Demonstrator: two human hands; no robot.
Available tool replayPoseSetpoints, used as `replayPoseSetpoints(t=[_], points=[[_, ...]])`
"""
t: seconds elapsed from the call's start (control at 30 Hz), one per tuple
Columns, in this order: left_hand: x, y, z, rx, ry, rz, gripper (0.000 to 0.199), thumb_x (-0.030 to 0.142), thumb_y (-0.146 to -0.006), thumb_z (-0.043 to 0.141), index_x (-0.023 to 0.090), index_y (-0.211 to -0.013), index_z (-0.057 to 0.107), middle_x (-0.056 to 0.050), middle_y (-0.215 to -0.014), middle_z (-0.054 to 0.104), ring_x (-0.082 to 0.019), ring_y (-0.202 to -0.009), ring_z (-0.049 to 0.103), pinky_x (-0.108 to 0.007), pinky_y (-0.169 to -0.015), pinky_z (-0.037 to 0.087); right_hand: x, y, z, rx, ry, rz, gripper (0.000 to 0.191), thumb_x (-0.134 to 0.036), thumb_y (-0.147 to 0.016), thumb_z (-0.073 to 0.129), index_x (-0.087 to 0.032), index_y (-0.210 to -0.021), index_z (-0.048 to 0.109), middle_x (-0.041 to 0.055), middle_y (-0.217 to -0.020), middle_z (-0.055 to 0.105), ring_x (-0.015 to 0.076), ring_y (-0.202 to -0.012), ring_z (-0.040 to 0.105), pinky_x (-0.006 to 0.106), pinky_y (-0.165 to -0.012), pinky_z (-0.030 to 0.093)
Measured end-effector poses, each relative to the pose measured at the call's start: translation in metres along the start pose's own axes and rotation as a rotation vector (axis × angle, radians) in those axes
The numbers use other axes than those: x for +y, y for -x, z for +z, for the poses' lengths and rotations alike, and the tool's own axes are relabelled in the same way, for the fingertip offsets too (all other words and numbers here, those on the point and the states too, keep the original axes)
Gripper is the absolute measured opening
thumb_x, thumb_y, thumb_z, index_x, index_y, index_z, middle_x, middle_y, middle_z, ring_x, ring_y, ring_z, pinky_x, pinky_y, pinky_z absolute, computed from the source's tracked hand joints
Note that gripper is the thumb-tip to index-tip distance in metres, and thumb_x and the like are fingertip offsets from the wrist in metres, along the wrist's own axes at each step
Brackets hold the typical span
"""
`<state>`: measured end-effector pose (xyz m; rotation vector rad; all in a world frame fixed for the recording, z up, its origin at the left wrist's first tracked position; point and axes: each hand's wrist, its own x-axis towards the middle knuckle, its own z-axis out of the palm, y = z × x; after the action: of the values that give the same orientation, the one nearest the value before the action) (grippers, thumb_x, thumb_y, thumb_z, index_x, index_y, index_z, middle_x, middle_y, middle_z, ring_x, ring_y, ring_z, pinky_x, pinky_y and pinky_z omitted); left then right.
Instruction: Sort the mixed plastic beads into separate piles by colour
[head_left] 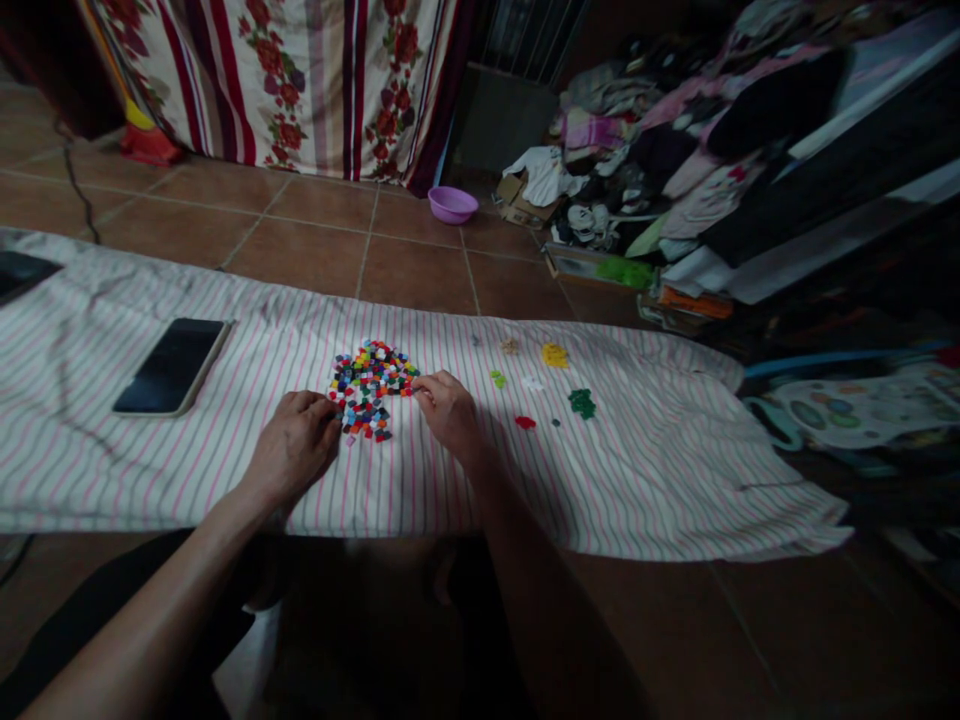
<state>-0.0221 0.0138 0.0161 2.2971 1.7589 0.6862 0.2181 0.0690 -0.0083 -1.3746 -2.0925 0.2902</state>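
A pile of small mixed-colour pieces lies on the striped cloth. At the pile's left edge, my left hand has its fingers curled; whatever they may hold is hidden. My right hand touches the right edge, thumb and forefinger pinched on something too small to make out. Separate small groups sit to the right: yellow, dark green, red, light green, white and beige.
A phone lies left of my left hand, and another dark device is at the far left. Beyond the cloth, a purple basin stands on the tiled floor. Clothes are heaped at the back right.
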Motion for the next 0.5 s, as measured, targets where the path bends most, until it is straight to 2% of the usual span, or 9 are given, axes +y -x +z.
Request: replayPoseSetpoints(t=[0.5], points=[[-0.0001,-0.0005,0.0007,0.01,0.006,-0.003,0.028,0.033,-0.087,0.043,0.019,-0.091,0.067,-0.01,-0.095,0.066,-0.025,-0.094,0.058,-0.041,-0.087,0.05,-0.0026,0.0001,-0.0057,0.023,0.005,0.008,0.014,-0.01,-0.079,0.051,-0.022,-0.081,0.059,0.0045,-0.082,0.064,0.0191,-0.078,0.059,0.03,-0.077,0.047]])
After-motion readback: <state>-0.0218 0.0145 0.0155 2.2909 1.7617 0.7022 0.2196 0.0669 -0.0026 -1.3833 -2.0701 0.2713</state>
